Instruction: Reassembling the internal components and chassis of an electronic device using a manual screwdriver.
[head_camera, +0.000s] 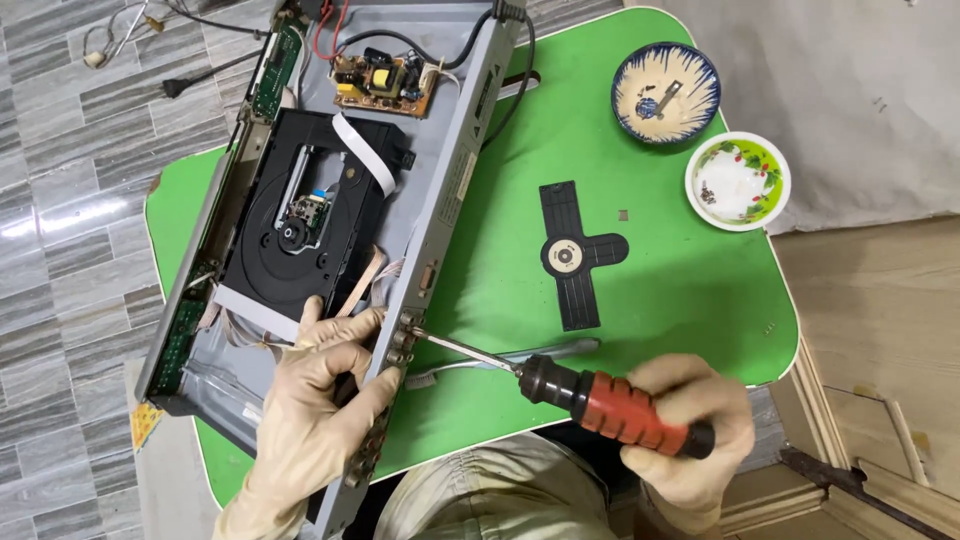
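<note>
On the green table (660, 290), an opened disc player chassis (330, 230) lies at a slant, its lid off so that the black disc drive (300, 215), a white ribbon cable (365, 155) and a small power board (385, 80) near the far end all show. The left hand (315, 420), in a pale glove, is laid over the near corner of the chassis, fingers (345, 330) bent and spread over the metal edge beside the row of rear sockets (400, 335); the grip looks meant to pin the case flat against the push of the tool (nothing is pinched between the fingers, they only press). The right hand (690, 430), gloved too, is wrapped fully round the red and black handle of a screwdriver (560, 385), held nearly level so that its tip meets the side wall of the chassis just by the sockets. A black cross-shaped plate with a round hub (575, 255) lies apart on the table, clear of the work. Two small bowls sit at the far right corner, well away from the hands: a blue-rimmed bowl (665, 93) with a few small metal parts in it, and a white flowered bowl (738, 180) whose contents are too small to make out.
</note>
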